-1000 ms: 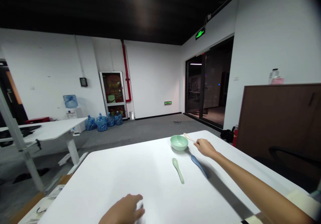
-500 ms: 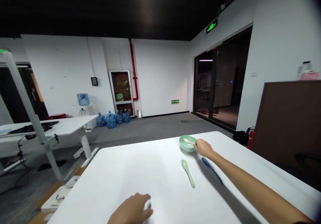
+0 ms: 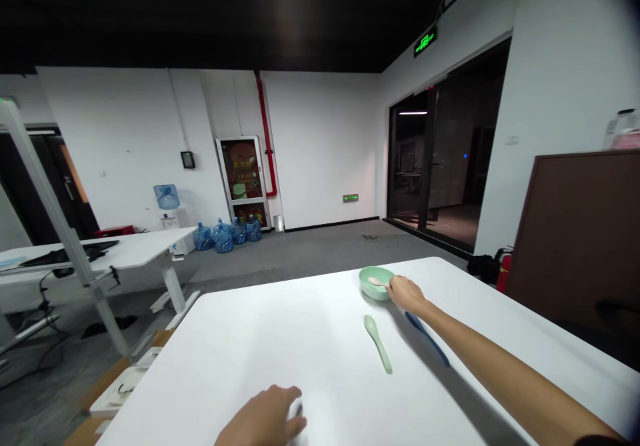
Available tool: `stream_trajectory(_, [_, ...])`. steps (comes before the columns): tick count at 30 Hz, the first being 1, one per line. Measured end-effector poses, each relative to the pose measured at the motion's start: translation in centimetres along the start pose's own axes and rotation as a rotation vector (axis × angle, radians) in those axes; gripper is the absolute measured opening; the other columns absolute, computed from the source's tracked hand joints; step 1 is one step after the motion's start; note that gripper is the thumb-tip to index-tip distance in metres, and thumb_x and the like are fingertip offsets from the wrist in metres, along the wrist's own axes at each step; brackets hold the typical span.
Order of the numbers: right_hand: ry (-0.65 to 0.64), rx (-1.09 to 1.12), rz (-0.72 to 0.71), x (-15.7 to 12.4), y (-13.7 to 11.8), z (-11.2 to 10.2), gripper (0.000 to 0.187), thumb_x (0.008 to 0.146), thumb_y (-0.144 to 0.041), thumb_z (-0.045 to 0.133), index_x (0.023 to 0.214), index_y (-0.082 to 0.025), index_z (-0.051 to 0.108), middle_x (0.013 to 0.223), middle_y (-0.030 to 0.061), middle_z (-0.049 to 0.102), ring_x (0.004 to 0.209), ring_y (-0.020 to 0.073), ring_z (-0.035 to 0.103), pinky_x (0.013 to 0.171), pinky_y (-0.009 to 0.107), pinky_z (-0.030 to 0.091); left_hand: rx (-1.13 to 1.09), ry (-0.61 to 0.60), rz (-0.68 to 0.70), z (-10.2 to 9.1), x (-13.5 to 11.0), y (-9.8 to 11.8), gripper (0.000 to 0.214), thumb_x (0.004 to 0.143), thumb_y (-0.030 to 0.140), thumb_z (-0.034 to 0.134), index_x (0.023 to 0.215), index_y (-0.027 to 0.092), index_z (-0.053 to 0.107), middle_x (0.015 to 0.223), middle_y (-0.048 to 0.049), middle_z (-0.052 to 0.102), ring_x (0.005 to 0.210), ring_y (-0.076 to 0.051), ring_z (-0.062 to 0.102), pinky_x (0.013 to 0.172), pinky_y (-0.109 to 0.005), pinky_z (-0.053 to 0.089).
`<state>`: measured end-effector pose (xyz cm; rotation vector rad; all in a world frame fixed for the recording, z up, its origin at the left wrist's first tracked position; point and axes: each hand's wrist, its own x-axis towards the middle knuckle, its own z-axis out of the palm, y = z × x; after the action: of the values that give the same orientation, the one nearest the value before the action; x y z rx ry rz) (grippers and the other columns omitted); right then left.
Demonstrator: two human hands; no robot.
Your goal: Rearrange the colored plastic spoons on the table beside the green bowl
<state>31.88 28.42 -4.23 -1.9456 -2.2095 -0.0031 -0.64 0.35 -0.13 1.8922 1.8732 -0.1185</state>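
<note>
My right hand point(image 3: 406, 293) is closed on the handle of a pale, cream-pink spoon point(image 3: 376, 281) at the right rim of a green bowl point(image 3: 367, 291). The spoon's head is inside the bowl's outline; whether it touches the bottom I cannot tell. Nearer to me a light green spoon point(image 3: 379, 344) lies on the white table point(image 3: 280, 339). Right of it lies a dark blue spoon point(image 3: 429, 341), its far end close under my right wrist. At the near edge of the view my left hand point(image 3: 267, 416) hovers low over the table, thumb and fingers apart, holding nothing.
Left of the table stand open cardboard boxes with white trays point(image 3: 117, 393). A second white table point(image 3: 145, 243) with a metal post point(image 3: 65, 219) is further left. Several blue water bottles point(image 3: 223, 236) stand by the far wall. A brown cabinet point(image 3: 580, 233) is at the right.
The view has shifted slightly. My right hand stays on the spoon at the bowl, and the spoon's head sits slightly differently against the bowl. My left hand has hardly moved.
</note>
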Motion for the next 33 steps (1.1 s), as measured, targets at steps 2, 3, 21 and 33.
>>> stream_trajectory(2, [-0.003,0.002,0.002,0.0,0.0,0.0,0.034,0.092,-0.033,0.041,0.093,-0.014,0.069,0.110,0.0179,0.066,0.096,0.0277,0.065,0.076,0.033,0.046,0.015,0.003,0.001,0.0,-0.1,0.2,0.050,0.084,0.048,0.046,0.128,0.029,0.057,0.121,-0.0111,0.064,0.108,-0.031,0.062,0.092,-0.046,0.046])
stream_trajectory(3, [-0.005,0.003,0.003,0.0,-0.1,0.0,0.035,0.092,-0.034,0.041,0.094,-0.013,0.069,0.110,0.0182,0.066,0.097,0.0280,0.065,0.076,0.033,0.046,0.020,0.007,0.003,0.0,-0.1,0.2,0.049,0.084,0.048,0.046,0.128,0.029,0.057,0.121,-0.0111,0.064,0.108,-0.031,0.062,0.092,-0.046,0.047])
stream_trajectory(21, [0.000,-0.008,0.012,1.0,0.4,1.1,0.035,0.092,-0.036,0.043,0.099,-0.015,0.070,0.110,0.0173,0.067,0.100,0.0275,0.064,0.078,0.033,0.047,0.017,-0.005,-0.004,-0.1,0.0,0.1,0.050,0.084,0.049,0.045,0.129,0.030,0.056,0.124,-0.0104,0.063,0.110,-0.031,0.061,0.093,-0.046,0.046])
stream_trajectory(33, [-0.009,-0.012,0.026,0.8,-0.1,0.6,0.040,0.092,-0.044,0.042,0.100,-0.016,0.069,0.109,0.0159,0.068,0.099,0.0264,0.064,0.078,0.032,0.046,0.005,-0.006,-0.004,0.0,0.2,-0.1,0.051,0.084,0.051,0.046,0.130,0.030,0.056,0.125,-0.0107,0.062,0.108,-0.031,0.061,0.093,-0.046,0.046])
